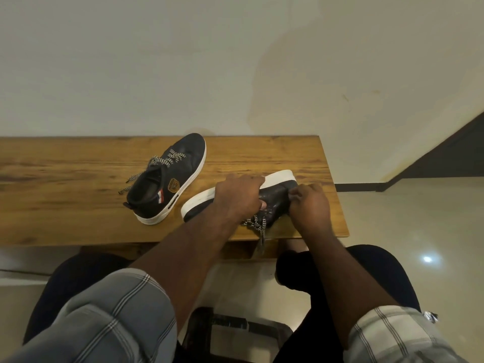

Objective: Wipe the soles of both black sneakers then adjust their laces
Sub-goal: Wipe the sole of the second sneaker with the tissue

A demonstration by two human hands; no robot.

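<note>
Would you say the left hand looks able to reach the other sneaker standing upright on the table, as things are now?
Probably yes. The upright sneaker stands on the table just left of the left hand, with bare wood between them. But that hand currently holds the tipped sneaker, so it would have to let go first.

It looks like a room in a home: a low plank table of warm brown wood (pixel 78 179) stands against a plain cream plastered wall (pixel 183 61). Below the table lies a glossy pale tiled floor (pixel 419 218), and right of the table a dark skirting strip (pixel 356 187) lines the wall's foot.
</note>
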